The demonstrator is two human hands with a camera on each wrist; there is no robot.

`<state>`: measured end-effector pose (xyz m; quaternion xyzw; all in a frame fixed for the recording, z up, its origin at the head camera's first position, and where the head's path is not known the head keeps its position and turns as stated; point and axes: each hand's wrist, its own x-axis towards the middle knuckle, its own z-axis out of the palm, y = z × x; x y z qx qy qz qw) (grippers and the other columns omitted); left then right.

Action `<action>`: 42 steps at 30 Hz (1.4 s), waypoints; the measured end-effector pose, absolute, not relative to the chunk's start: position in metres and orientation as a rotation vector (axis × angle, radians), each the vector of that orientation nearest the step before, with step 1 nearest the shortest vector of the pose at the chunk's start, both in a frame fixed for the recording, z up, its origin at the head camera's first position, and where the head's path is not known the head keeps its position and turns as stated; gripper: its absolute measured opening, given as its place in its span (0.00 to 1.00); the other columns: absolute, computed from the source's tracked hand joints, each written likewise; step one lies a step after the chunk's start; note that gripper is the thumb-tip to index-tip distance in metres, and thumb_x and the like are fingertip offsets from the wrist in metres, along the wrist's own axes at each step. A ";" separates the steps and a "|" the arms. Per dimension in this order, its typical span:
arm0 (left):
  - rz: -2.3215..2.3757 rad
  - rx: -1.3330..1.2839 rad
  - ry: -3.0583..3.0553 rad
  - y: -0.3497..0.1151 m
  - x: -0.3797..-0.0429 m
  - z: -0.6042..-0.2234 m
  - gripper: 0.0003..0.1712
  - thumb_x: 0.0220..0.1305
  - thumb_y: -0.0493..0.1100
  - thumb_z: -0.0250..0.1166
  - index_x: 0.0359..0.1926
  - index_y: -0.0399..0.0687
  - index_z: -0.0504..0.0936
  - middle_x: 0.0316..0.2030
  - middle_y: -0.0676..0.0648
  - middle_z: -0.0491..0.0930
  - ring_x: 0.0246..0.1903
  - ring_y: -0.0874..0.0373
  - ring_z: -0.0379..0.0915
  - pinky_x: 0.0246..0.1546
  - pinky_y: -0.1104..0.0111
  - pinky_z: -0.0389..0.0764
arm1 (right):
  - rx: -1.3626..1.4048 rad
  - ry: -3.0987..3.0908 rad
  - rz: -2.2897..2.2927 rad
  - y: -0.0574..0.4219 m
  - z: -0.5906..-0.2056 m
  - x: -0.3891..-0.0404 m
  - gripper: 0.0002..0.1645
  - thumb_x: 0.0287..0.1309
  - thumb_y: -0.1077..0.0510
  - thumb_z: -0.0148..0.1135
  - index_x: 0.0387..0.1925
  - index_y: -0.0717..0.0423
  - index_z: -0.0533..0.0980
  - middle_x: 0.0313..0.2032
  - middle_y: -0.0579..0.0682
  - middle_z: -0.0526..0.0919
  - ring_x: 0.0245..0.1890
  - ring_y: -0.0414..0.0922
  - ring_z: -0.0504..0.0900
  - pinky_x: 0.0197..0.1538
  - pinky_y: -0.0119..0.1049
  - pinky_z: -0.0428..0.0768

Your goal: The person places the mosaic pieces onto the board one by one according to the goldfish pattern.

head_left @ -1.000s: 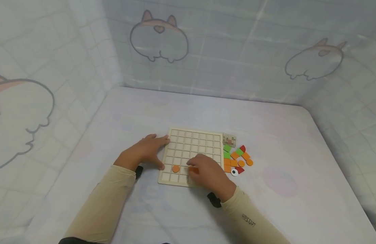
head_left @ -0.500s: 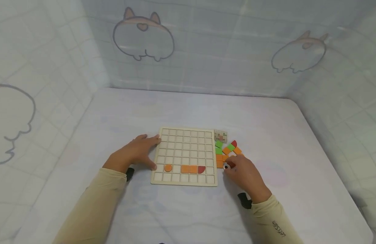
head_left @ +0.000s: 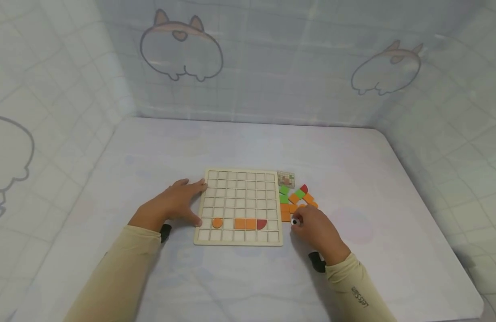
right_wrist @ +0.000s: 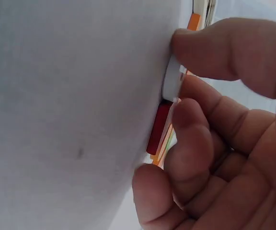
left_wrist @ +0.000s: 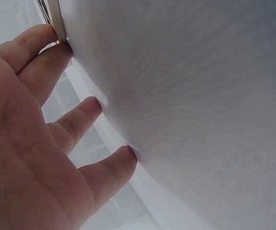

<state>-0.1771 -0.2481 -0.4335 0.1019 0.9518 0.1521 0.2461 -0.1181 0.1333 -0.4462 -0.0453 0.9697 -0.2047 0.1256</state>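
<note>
A pale wooden grid board (head_left: 249,192) lies flat on the table. My left hand (head_left: 171,205) spreads along its left edge, thumb and fingertip at the rim; in the left wrist view several fingertips rest on the tabletop. On the board's second row from the front sit an orange disc (head_left: 217,222), two orange squares (head_left: 245,224) and a red quarter-round piece (head_left: 261,224). Right of the board, my right hand (head_left: 319,229) pinches a white eye disc (right_wrist: 173,79) with a black dot between thumb and index finger. Another red piece (right_wrist: 159,128) lies close beside that disc.
Loose orange squares (head_left: 285,212), green squares (head_left: 284,191) and a red quarter-round piece (head_left: 304,188) cluster along the board's right edge. A small pattern card (head_left: 286,179) lies at the board's far right corner. Walls with cartoon drawings surround the white table (head_left: 231,143).
My right hand has moved from over the board to the loose pieces on the right and taken the white eye disc. That uncovers the orange squares and red piece. My left hand stays at the board's edge.
</note>
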 end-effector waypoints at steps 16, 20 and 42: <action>0.446 0.245 2.620 -0.238 -0.170 -0.433 0.69 0.40 0.61 0.84 0.80 0.61 0.56 0.81 0.51 0.50 0.79 0.35 0.37 0.70 0.31 0.55 | -0.548 2.745 -0.790 0.057 -0.430 -0.140 0.16 0.53 0.56 0.63 0.44 0.53 0.85 0.42 0.45 0.83 0.40 0.42 0.79 0.49 0.39 0.82; 0.467 0.245 2.615 -0.231 -0.170 -0.435 0.68 0.40 0.61 0.84 0.80 0.63 0.56 0.81 0.53 0.51 0.80 0.37 0.37 0.71 0.33 0.55 | -0.657 2.690 -0.808 0.040 -0.434 -0.146 0.15 0.54 0.57 0.64 0.44 0.53 0.85 0.42 0.46 0.83 0.40 0.43 0.79 0.50 0.40 0.82; 0.418 0.301 2.607 -0.205 -0.175 -0.430 0.69 0.40 0.62 0.84 0.80 0.63 0.55 0.80 0.51 0.53 0.80 0.38 0.38 0.73 0.34 0.54 | -0.573 2.699 -0.616 0.026 -0.434 -0.155 0.12 0.57 0.53 0.72 0.43 0.51 0.86 0.37 0.43 0.83 0.36 0.42 0.77 0.45 0.38 0.80</action>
